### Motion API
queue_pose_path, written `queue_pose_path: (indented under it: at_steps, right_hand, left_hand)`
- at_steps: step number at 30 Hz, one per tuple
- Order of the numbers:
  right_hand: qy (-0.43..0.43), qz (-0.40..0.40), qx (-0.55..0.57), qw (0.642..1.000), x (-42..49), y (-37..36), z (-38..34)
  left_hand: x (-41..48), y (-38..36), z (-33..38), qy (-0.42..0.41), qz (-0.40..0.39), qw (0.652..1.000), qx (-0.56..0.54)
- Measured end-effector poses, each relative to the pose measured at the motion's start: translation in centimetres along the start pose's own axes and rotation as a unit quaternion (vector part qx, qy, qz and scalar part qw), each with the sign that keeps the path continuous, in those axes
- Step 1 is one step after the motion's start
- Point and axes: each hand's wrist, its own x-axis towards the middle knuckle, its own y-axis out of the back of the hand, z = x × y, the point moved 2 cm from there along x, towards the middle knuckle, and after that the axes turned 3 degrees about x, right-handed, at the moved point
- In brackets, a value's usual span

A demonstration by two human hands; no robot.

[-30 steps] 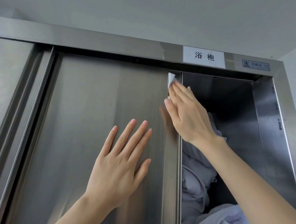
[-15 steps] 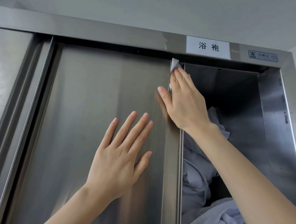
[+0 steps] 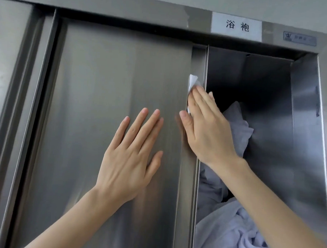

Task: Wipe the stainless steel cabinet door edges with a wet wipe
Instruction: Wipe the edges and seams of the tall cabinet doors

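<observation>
Two hands are working on one stainless steel cabinet door (image 3: 112, 102). The left hand (image 3: 130, 160) is lying flat on its face, fingers straight and spread. The right hand (image 3: 206, 126), fingers straight and together, is pressing one wet wipe (image 3: 193, 81) against the door's vertical edge strip (image 3: 198, 59).

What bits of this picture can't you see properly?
Head view:
1. Wet wipe: mostly covered by the right hand; only its top corner shows.
2. Small plate on the frame: print too blurred to read.
3. White cloth in the cabinet: cut off by the bottom edge, partly behind the right arm.
</observation>
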Motion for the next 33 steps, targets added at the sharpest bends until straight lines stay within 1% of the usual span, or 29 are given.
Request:
queue_pose_path:
  at_steps: [3,6,9,12,14,18,20,22,25,27,30,33]
  right_hand:
    - [0.013,-0.034,-0.041,0.998,-6.9,-0.4,-2.1]
    - [0.016,-0.053,-0.055,0.997,-9.1,-0.5,-2.6]
    - [-0.008,-0.051,-0.033,0.998,-8.3,-0.6,-2.5]
    - [-0.068,-0.042,0.006,0.997,-10.5,-1.2,-4.0]
    - [-0.091,-0.057,0.037,0.993,-15.0,-1.6,-5.8]
    - [-0.076,-0.122,0.075,0.987,-25.0,-1.2,-8.5]
    - [-0.071,-0.123,0.074,0.987,-25.5,-1.3,-8.3]
    - [-0.082,-0.096,0.081,0.989,-23.1,-1.4,-7.6]
    - [-0.1,-0.059,0.084,0.99,-19.9,-1.8,-6.9]
    - [-0.113,-0.061,0.085,0.988,-20.9,-2.0,-7.4]
    - [-0.125,-0.122,0.089,0.981,-26.6,-1.5,-9.6]
    - [-0.091,-0.175,0.058,0.979,-31.0,-0.6,-10.7]
  left_hand:
    - [-4.3,-0.1,1.5,-0.023,-0.017,1.0,-0.004]
    - [-8.8,-0.4,3.5,-0.052,-0.036,0.998,-0.014]
    - [-11.7,-0.7,4.7,-0.068,-0.057,0.996,-0.022]
    - [-12.1,-0.5,4.9,-0.063,-0.053,0.996,-0.023]
    - [-11.9,-0.3,4.9,-0.062,-0.055,0.996,-0.029]
    - [-14.1,-0.2,4.9,-0.067,-0.087,0.993,-0.036]
    - [-16.0,-0.1,5.1,-0.082,-0.101,0.991,-0.029]
    - [-17.1,-0.1,5.3,-0.086,-0.111,0.99,-0.027]
    - [-17.1,-0.1,5.8,-0.063,-0.109,0.992,-0.029]
    - [-17.1,0.0,6.0,-0.055,-0.107,0.992,-0.037]
    - [-17.0,0.4,6.2,-0.044,-0.107,0.992,-0.053]
    - [-17.1,0.5,6.3,-0.04,-0.115,0.991,-0.052]
